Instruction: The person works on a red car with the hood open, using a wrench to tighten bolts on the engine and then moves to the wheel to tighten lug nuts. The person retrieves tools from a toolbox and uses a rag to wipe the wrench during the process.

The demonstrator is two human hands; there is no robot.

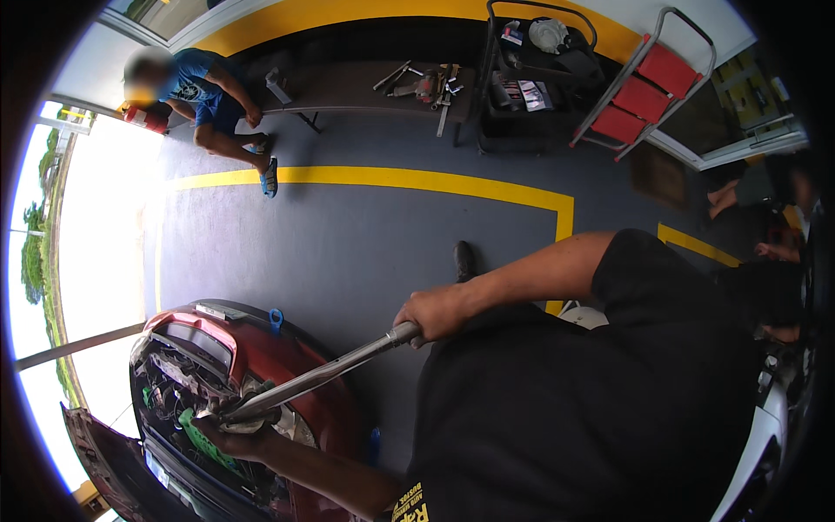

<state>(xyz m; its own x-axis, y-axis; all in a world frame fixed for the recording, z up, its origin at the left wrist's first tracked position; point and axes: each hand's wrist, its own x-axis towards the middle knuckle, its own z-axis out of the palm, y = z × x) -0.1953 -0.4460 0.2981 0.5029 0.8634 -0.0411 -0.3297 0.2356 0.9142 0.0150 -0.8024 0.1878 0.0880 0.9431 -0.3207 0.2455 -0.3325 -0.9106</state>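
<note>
A long silver metal bar [326,372] slants from beside my body down to the open engine bay [178,383] of a red car [283,348]. My right hand [435,313] is closed round its upper end. At the lower end, which looks thicker, my left hand [228,438] grips it from beneath, its fingers partly hidden. Whether the bar's tip touches an engine part cannot be made out. A green part [204,444] lies right beside my left hand, among dark hoses and wiring.
The raised hood [109,457] stands at lower left. A person in blue [204,87] sits by a long bench [339,87] bearing several tools [426,85]. Behind are a black cart [522,122] and a red-stepped ladder [639,87]. More people and a white car [761,444] are at right.
</note>
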